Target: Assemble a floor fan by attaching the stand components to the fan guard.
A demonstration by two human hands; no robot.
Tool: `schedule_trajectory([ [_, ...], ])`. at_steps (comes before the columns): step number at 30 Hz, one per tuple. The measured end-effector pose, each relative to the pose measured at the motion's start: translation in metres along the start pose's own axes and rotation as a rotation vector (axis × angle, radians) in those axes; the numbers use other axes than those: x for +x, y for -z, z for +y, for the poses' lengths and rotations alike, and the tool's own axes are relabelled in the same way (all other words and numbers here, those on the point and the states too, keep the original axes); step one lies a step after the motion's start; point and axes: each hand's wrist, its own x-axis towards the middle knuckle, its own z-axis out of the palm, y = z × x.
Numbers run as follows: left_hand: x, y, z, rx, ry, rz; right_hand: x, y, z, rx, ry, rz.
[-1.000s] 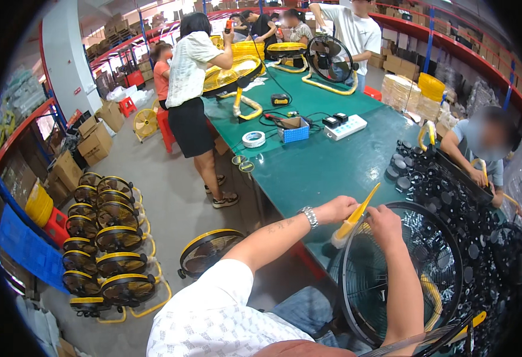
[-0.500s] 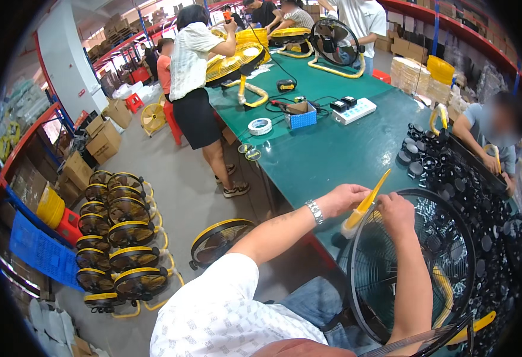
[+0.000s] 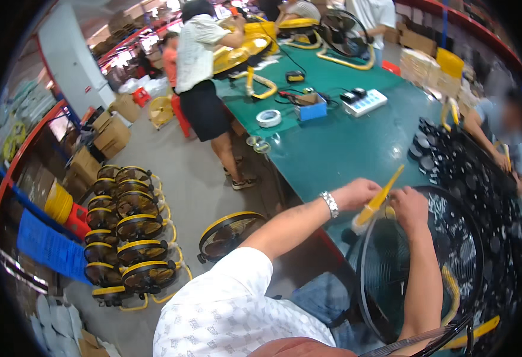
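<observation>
A round black wire fan grille (image 3: 451, 256) stands on edge against the near side of the green table (image 3: 344, 149). My left hand (image 3: 356, 193), with a metal watch on its wrist, grips a long yellow tool (image 3: 383, 196) that slants up to the right over the grille's top. My right hand (image 3: 409, 208) sits just right of it, fingers curled on the grille's upper rim and touching the tool. A yellow curved piece (image 3: 451, 285) shows behind the grille wires.
On the table lie a tape roll (image 3: 268, 118), a blue box (image 3: 311, 110), a white power strip (image 3: 365, 102) and a pile of black parts (image 3: 451, 166). A person in white (image 3: 198, 59) stands at the left edge; another (image 3: 499, 131) sits right. Stacked fans (image 3: 130, 226) fill the floor.
My head has moved, so the table and floor sit differently in view. Both hands stay at the grille's top with the yellow tool; the standing person has shifted slightly.
</observation>
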Motion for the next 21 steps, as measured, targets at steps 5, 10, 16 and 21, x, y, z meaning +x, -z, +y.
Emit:
schedule_trajectory([
  [5,0.012,0.0,-0.004,-0.069,0.095,-0.05,0.001,-0.01,0.012,-0.006,-0.014,-0.019],
  [10,0.013,-0.008,-0.001,-0.125,0.097,-0.007,-0.014,0.013,0.02,0.043,-0.083,-0.11],
  [16,0.014,-0.003,0.0,-0.145,0.091,0.039,-0.059,0.083,0.041,-0.136,-0.083,-0.202],
  [21,-0.03,-0.016,0.053,0.085,-0.492,0.521,-0.144,0.146,0.042,-0.165,-0.232,-0.441],
])
